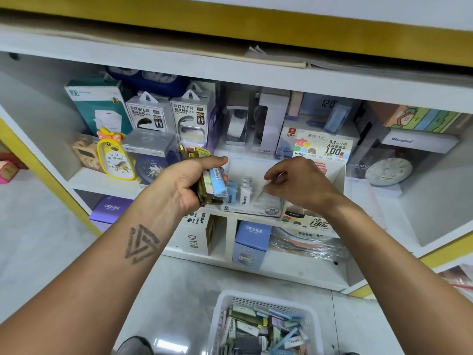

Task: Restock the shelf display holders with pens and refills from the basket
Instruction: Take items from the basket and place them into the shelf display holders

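While the left hand point(190, 180) grips a fistful of refill cases, fingers curled tight around them, a light blue case point(218, 181) sits at the front of the bundle with olive and yellow ones behind it, poking up above the thumb. That bundle hangs just left of the display holder point(335, 175) on the shelf point(107, 181). Over to the right hand point(297, 181): fingertips pinched on a thin clear refill tube point(263, 190), tilted, its lower end pointing down into the holder's open tray. Inside that tray, a few blue and white refill boxes point(240, 192) stand upright at the left side, right between the two hands; whether the tube touches them is hard to tell. Down below, near the bottom edge, the white basket point(217, 313) rests on the floor, well apart from both hands, heaped with mixed pastel refill cases. A yellow duck clock point(115, 156) stands on the shelf to the left.
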Action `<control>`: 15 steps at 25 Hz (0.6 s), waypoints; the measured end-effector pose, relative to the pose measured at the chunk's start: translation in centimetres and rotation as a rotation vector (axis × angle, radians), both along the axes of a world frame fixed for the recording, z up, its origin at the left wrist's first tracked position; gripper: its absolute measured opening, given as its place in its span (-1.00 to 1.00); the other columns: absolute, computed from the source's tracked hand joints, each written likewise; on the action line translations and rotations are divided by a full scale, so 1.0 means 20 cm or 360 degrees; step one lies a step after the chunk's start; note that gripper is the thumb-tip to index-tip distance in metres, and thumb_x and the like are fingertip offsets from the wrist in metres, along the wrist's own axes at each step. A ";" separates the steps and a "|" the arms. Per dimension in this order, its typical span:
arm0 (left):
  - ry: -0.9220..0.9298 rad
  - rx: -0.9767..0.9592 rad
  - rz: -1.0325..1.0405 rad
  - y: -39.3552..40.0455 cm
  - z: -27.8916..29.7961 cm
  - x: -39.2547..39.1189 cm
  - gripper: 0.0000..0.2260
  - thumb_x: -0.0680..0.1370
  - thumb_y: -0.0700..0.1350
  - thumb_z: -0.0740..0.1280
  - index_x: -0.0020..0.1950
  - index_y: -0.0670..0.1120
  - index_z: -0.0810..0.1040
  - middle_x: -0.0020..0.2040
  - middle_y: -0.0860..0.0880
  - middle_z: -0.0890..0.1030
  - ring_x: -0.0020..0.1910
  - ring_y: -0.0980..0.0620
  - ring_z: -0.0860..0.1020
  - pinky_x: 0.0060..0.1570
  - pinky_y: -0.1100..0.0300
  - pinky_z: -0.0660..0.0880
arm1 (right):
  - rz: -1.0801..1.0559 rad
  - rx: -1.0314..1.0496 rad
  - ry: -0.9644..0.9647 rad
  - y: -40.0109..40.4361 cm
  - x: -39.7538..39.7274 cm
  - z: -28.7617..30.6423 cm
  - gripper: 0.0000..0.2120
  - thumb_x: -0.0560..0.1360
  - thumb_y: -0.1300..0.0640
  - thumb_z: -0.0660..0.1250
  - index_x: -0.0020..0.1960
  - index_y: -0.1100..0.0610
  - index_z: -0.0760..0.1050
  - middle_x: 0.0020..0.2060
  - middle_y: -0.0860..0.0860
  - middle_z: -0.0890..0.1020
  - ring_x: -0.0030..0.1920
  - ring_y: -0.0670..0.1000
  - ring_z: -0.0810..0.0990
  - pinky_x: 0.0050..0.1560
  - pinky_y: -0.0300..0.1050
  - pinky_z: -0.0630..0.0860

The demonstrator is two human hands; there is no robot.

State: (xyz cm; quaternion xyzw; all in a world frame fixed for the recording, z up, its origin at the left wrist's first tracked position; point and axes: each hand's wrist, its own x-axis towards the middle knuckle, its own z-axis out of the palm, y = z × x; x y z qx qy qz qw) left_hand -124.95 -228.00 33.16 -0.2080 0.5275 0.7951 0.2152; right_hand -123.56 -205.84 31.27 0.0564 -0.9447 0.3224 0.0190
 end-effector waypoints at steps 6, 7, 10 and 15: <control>0.0017 -0.0049 -0.0090 0.02 -0.02 0.01 -0.85 0.45 -0.25 0.49 -0.22 -0.13 0.53 -0.44 -0.07 0.59 -0.50 0.02 0.59 -0.45 0.22 0.57 | 0.0046 0.0110 0.0091 -0.01 0.01 -0.03 -0.85 0.53 0.27 0.38 0.04 0.16 0.69 -0.34 -0.14 0.64 -0.31 -0.24 0.66 -0.19 -0.40 0.59; 0.0022 -0.0047 -0.0099 0.02 -0.02 0.02 -0.85 0.45 -0.25 0.49 -0.21 -0.13 0.53 -0.44 -0.08 0.60 -0.50 0.01 0.59 -0.46 0.21 0.57 | 0.0064 0.0156 0.0120 -0.01 0.01 -0.03 -0.87 0.52 0.26 0.38 0.01 0.16 0.69 -0.33 -0.12 0.65 -0.29 -0.21 0.66 -0.13 -0.28 0.63; 0.0032 -0.0070 -0.0126 0.03 -0.02 0.02 -0.85 0.45 -0.24 0.50 -0.20 -0.13 0.53 -0.43 -0.09 0.60 -0.50 0.01 0.60 -0.46 0.20 0.58 | 0.0160 0.0239 0.0197 -0.01 0.02 -0.02 -0.87 0.52 0.26 0.37 -0.02 0.19 0.70 -0.32 -0.10 0.63 -0.26 -0.13 0.63 -0.08 -0.08 0.64; 0.0031 -0.0058 -0.0116 0.05 -0.02 0.02 -0.85 0.44 -0.24 0.50 -0.20 -0.14 0.54 -0.42 -0.10 0.61 -0.51 0.00 0.61 -0.48 0.20 0.58 | 0.0216 0.0228 0.0247 -0.02 0.02 -0.02 -0.82 0.52 0.25 0.40 0.09 0.14 0.69 -0.14 -0.08 0.66 -0.19 -0.16 0.56 -0.08 -0.37 0.46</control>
